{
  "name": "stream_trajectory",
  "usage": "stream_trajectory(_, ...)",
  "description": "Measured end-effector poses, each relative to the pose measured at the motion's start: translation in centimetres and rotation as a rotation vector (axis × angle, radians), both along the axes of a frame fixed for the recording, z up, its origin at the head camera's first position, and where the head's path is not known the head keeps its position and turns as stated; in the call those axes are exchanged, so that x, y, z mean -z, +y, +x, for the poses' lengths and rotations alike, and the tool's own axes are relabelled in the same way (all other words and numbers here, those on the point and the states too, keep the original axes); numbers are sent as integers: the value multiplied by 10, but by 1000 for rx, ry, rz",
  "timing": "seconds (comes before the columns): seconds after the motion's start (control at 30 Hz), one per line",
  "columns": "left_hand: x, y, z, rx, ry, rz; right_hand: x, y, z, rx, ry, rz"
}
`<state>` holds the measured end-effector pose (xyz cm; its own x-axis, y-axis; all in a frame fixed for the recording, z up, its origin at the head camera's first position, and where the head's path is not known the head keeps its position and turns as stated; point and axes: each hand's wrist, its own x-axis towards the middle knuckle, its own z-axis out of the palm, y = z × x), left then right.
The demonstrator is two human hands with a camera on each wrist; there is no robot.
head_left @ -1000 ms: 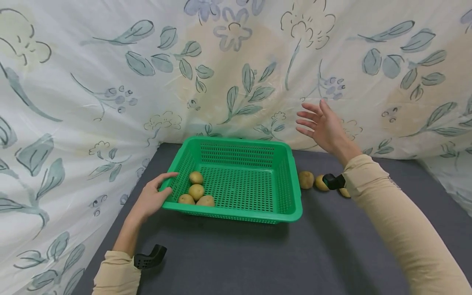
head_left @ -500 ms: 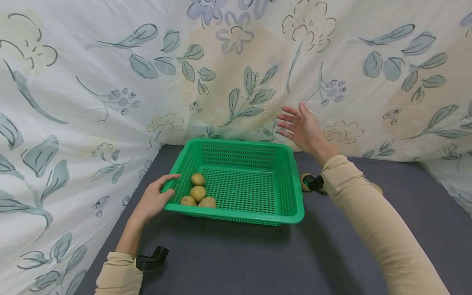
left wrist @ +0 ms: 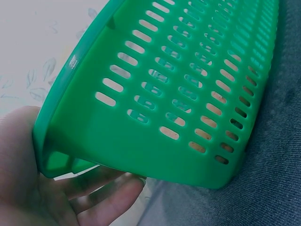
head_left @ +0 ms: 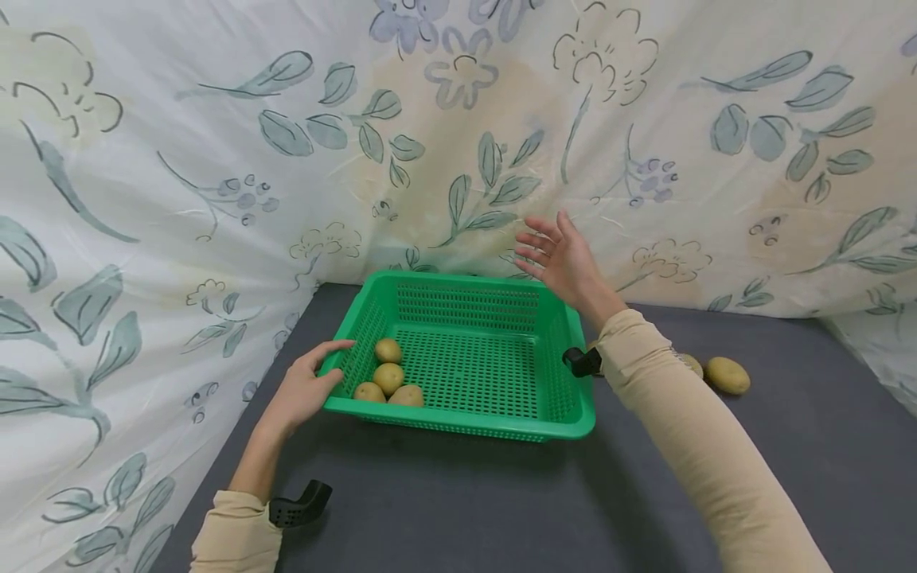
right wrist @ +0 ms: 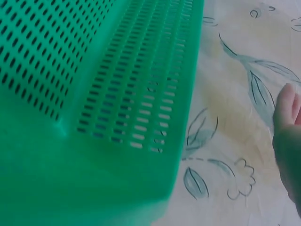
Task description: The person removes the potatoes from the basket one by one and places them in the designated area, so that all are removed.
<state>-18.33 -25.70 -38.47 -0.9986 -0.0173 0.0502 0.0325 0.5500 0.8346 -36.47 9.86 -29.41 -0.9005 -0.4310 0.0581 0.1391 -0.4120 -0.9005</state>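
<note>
A green perforated plastic basket (head_left: 458, 426) stands on the dark tabletop. Several potatoes (head_left: 388, 379) lie inside it along its left side. My left hand (head_left: 306, 387) grips the basket's left rim near the front corner; in the left wrist view, fingers (left wrist: 113, 197) curve beneath that corner. Raised over the basket's back right corner is my right hand (head_left: 562, 259), its fingers spread and nothing in them. Only part of this hand (right wrist: 288, 136) shows at the right edge of the right wrist view.
Outside the basket on the right, a potato (head_left: 727, 376) lies on the dark cloth (head_left: 809, 446), another partly hidden by my right sleeve (head_left: 666, 406). A floral curtain (head_left: 458, 143) hangs behind and along the left. Black wrist cameras (head_left: 301, 504) sit on both forearms.
My right hand has moved left and slightly down, from beyond the basket's right side to over its back right corner. The left hand stays on the rim; the view has shifted slightly.
</note>
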Motion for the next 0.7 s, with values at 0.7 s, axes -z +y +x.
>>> stream_trajectory(0.7,-1,1,0,-12,-4,-8,30,-46,8,-51,-134,-169)
